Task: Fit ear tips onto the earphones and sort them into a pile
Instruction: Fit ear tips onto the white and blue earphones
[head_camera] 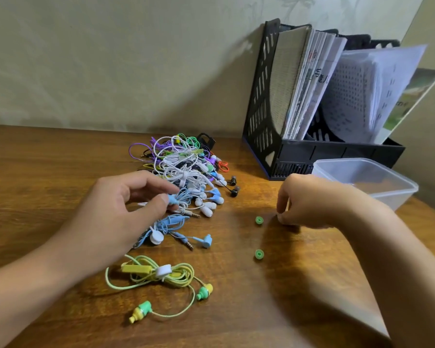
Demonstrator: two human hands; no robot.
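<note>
A pile of coiled earphones [186,169] in white, purple, blue and green lies mid-table. My left hand [126,204] pinches a light blue earbud [172,199] at the pile's near edge; its blue cable trails down to another blue earbud [207,241]. A yellow-green earphone set [158,275] lies in front, both its buds [141,310] bare of tips. Two green ear tips [259,220] lie loose on the wood, the second one [259,253] nearer me. My right hand [309,202] has its fingertips curled down onto the table beside the upper tip; whatever it pinches is hidden.
A clear plastic tub [377,182] stands at the right behind my right hand. A black file rack [281,151] with papers and folders stands against the wall. A black earphone pair [234,187] lies at the pile's right edge.
</note>
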